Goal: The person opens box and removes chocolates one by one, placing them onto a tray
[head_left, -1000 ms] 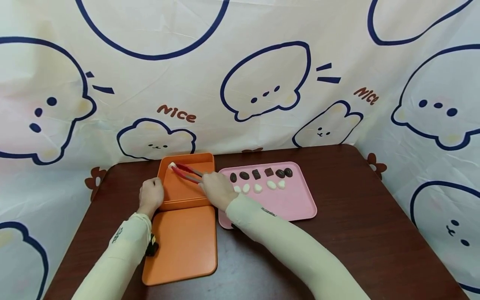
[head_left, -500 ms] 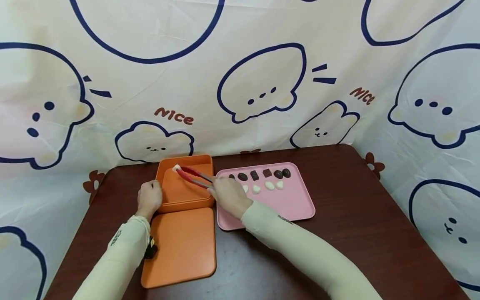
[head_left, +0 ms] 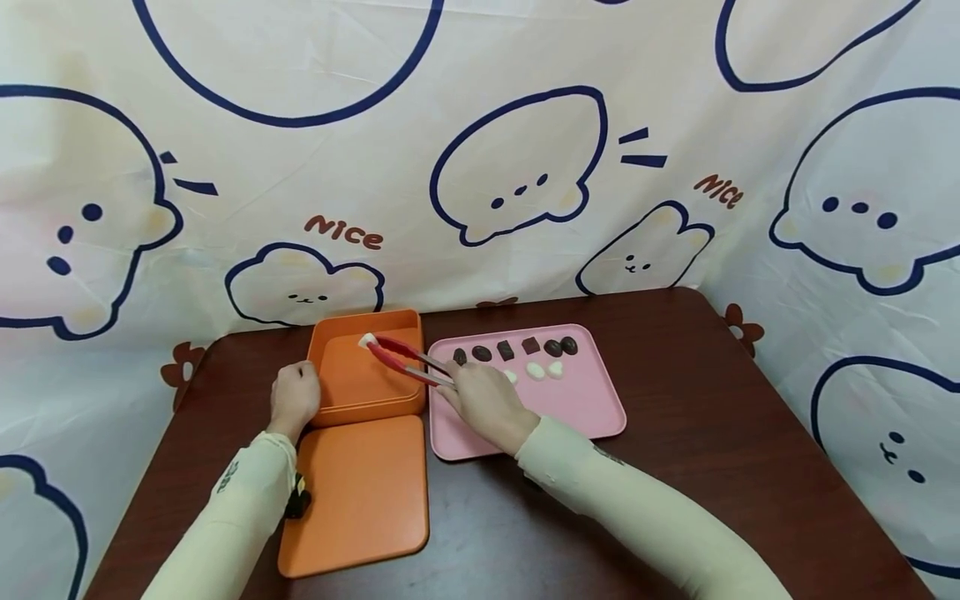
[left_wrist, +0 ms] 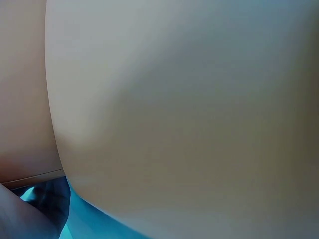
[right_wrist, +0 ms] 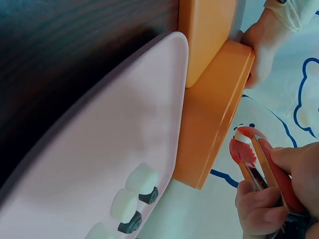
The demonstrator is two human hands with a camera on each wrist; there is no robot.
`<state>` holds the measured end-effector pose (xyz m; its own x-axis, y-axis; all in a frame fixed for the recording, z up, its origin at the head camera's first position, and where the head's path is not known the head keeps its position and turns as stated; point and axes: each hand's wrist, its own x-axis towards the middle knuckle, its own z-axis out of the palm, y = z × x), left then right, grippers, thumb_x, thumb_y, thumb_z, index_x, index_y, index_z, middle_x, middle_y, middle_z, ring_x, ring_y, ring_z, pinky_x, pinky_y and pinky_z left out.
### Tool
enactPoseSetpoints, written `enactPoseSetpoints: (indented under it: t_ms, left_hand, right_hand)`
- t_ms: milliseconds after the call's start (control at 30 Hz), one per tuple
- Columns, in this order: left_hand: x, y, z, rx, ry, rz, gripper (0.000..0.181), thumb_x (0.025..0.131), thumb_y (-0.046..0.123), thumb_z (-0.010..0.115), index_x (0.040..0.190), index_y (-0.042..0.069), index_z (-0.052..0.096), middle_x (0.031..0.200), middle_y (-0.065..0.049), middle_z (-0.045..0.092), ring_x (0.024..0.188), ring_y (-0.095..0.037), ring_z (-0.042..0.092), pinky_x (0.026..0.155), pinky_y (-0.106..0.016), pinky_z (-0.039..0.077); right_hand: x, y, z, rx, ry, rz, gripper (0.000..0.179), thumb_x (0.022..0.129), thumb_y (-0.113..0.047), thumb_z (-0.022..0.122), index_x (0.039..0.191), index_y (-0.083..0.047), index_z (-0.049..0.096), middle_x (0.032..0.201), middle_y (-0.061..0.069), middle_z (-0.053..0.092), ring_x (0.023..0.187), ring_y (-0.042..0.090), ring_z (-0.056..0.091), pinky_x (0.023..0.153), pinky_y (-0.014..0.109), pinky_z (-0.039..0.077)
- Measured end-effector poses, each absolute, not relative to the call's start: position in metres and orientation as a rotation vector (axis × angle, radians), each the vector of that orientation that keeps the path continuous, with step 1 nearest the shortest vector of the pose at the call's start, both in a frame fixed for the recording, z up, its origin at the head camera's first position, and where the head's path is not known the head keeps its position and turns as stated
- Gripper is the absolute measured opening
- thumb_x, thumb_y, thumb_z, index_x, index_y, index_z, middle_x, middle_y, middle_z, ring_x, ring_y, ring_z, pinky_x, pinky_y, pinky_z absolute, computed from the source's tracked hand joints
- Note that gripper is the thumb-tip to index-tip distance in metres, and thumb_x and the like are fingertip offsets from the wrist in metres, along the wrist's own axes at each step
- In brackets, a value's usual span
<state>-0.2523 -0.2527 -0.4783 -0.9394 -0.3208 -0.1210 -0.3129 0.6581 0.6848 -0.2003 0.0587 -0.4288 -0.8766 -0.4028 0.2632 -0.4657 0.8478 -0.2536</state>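
My right hand [head_left: 491, 402] holds red-tipped tongs [head_left: 408, 358]. In the right wrist view, the tongs' ends pinch a small white piece [right_wrist: 242, 137], possibly a chocolate. In the head view this piece appears above the orange box [head_left: 360, 408], whose visible floor is bare. At the box's left side, my left hand [head_left: 295, 393] grips the wall with curled fingers. To the box's right lies a pink tray [head_left: 577, 408]. It carries a row of dark brown pieces [head_left: 506, 350] and a row of white pieces [head_left: 535, 371], partly hidden by my right hand.
A flat orange lid [head_left: 356, 492] lies on the table just in front of the box. The dark brown table [head_left: 675, 367] extends to the right of the tray. A white cloth [head_left: 405, 167] with blue cartoon outlines hangs behind. The left wrist view is mostly a blurred pale surface.
My right hand has drawn back to the right, over the tray. The tongs and white piece have shifted rightward above the box. My left hand stays at the box's side.
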Motion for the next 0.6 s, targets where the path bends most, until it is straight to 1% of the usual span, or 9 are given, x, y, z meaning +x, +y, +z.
enactPoseSetpoints:
  t_ms: [67, 200, 267, 300, 367, 467, 533, 600]
  left_hand:
    - [-0.252, -0.253, -0.478, 0.538, -2.850, -1.179, 0.044, 0.107, 0.034, 0.017, 0.073, 0.012, 0.036, 0.073, -0.007, 0.031, 0.072, -0.027, 0.041, 0.067, -0.036, 0.033]
    - [-0.251, -0.254, -0.477, 0.532, -2.844, -1.183, 0.043, 0.107, 0.033, 0.018, 0.072, 0.013, 0.034, 0.071, -0.006, 0.029, 0.069, -0.026, 0.037, 0.066, -0.036, 0.032]
    - [-0.251, -0.253, -0.476, 0.534, -2.845, -1.185, 0.043, 0.107, 0.033, 0.018, 0.073, 0.013, 0.034, 0.071, -0.005, 0.029, 0.068, -0.026, 0.037, 0.066, -0.036, 0.032]
    - [-0.251, -0.253, -0.476, 0.534, -2.847, -1.189, 0.043, 0.107, 0.033, 0.018, 0.073, 0.013, 0.033, 0.071, -0.005, 0.028, 0.068, -0.026, 0.036, 0.065, -0.036, 0.032]
    - [-0.252, -0.253, -0.475, 0.532, -2.852, -1.192, 0.043, 0.108, 0.033, 0.018, 0.073, 0.013, 0.034, 0.071, -0.005, 0.029, 0.068, -0.026, 0.037, 0.066, -0.036, 0.032]
    - [-0.252, -0.253, -0.476, 0.532, -2.854, -1.193, 0.043, 0.107, 0.033, 0.017, 0.073, 0.013, 0.034, 0.072, -0.006, 0.030, 0.069, -0.026, 0.038, 0.066, -0.035, 0.033]
    - [-0.252, -0.253, -0.476, 0.533, -2.851, -1.188, 0.043, 0.107, 0.033, 0.018, 0.073, 0.013, 0.035, 0.072, -0.006, 0.030, 0.069, -0.026, 0.039, 0.066, -0.035, 0.033]
    - [-0.252, -0.253, -0.477, 0.535, -2.845, -1.187, 0.043, 0.107, 0.032, 0.018, 0.073, 0.013, 0.035, 0.071, -0.006, 0.030, 0.068, -0.026, 0.038, 0.065, -0.035, 0.033]
  right_hand:
    - [-0.198, 0.063, -0.428, 0.656, -2.830, 0.499, 0.029, 0.099, -0.034, 0.065, 0.115, -0.011, 0.068, 0.084, 0.005, 0.070, 0.074, 0.022, 0.069, 0.062, 0.040, 0.055]
    - [-0.195, 0.074, -0.428, 0.633, -2.838, 0.545, 0.023, 0.099, -0.034, 0.065, 0.104, -0.012, 0.068, 0.078, 0.002, 0.067, 0.069, 0.019, 0.065, 0.062, 0.039, 0.053]
    - [-0.195, 0.080, -0.429, 0.624, -2.841, 0.565, 0.021, 0.099, -0.034, 0.065, 0.101, -0.012, 0.067, 0.076, 0.001, 0.065, 0.066, 0.018, 0.062, 0.061, 0.037, 0.051]
    - [-0.194, 0.083, -0.429, 0.617, -2.845, 0.568, 0.021, 0.099, -0.033, 0.065, 0.101, -0.012, 0.067, 0.075, 0.001, 0.065, 0.065, 0.017, 0.061, 0.060, 0.036, 0.051]
    - [-0.193, 0.090, -0.430, 0.600, -2.852, 0.595, 0.023, 0.099, -0.033, 0.066, 0.107, -0.011, 0.068, 0.077, 0.002, 0.067, 0.065, 0.017, 0.061, 0.061, 0.036, 0.051]
    - [-0.190, 0.099, -0.432, 0.579, -2.856, 0.620, 0.029, 0.098, -0.032, 0.066, 0.116, -0.010, 0.070, 0.086, 0.006, 0.072, 0.070, 0.017, 0.065, 0.063, 0.038, 0.054]
    - [-0.188, 0.105, -0.433, 0.573, -2.850, 0.631, 0.029, 0.098, -0.032, 0.067, 0.116, -0.009, 0.070, 0.088, 0.006, 0.073, 0.071, 0.017, 0.065, 0.064, 0.038, 0.054]
    - [-0.186, 0.111, -0.434, 0.566, -2.844, 0.632, 0.026, 0.098, -0.031, 0.067, 0.113, -0.010, 0.071, 0.084, 0.005, 0.071, 0.069, 0.016, 0.063, 0.061, 0.037, 0.053]
